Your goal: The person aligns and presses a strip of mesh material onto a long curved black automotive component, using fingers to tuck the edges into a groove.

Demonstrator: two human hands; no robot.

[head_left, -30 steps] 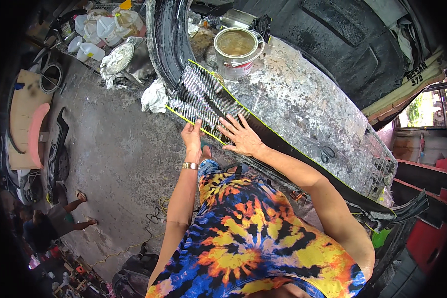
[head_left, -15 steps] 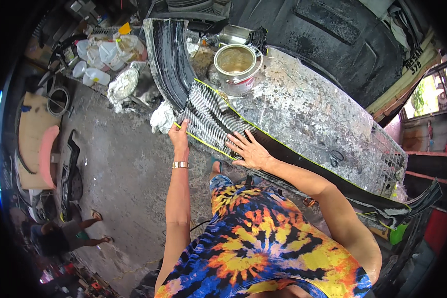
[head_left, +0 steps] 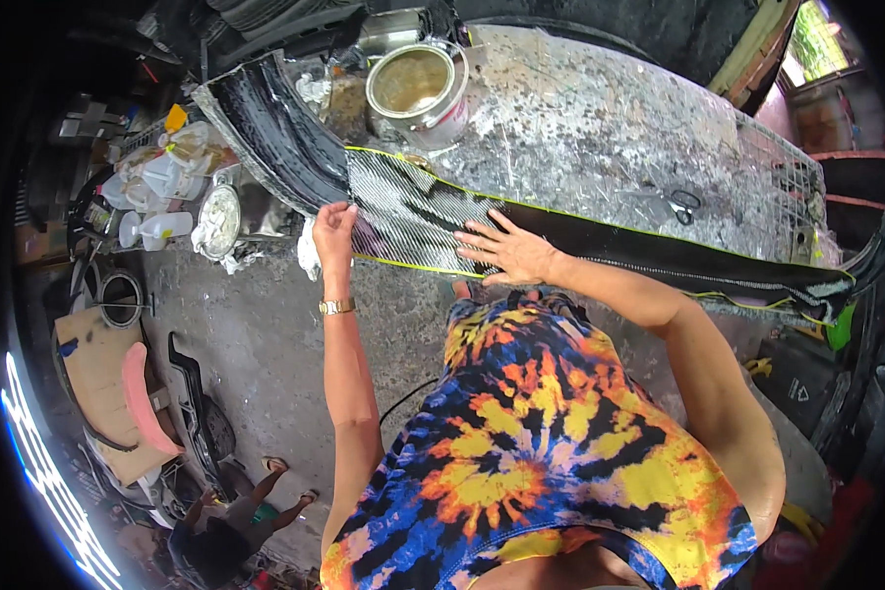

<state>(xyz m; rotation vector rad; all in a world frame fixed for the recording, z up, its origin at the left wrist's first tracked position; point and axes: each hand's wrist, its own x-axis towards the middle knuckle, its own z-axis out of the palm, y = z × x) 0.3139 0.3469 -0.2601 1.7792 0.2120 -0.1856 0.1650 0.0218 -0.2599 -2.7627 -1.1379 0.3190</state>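
Observation:
A long strip of black woven carbon fibre cloth (head_left: 413,216) with yellow edging lies over a long curved mould (head_left: 280,133), whose dark, glossy left end is bare. My right hand (head_left: 511,251) rests flat on the cloth, palm down and fingers spread. At the strip's left end, my left hand (head_left: 334,236) is closed at the cloth's edge, beside the bare part of the mould. Its fingertips seem to pinch that edge, though the hand partly hides the grip. The cloth runs on to the right along the mould, looking loose and bunched near the far right end.
Behind the cloth is a stained worktable (head_left: 600,108) bearing a metal can (head_left: 418,84) and black-handled scissors (head_left: 683,205). Plastic jugs (head_left: 172,177) and a white-smeared tub (head_left: 218,218) stand at the left. Another person (head_left: 216,546) is at the lower left, near a cardboard sheet (head_left: 98,354).
The whole view has shifted and turned, so the table sits higher and more level. My left hand has moved up along the cloth's left edge; my right hand stays flat on it.

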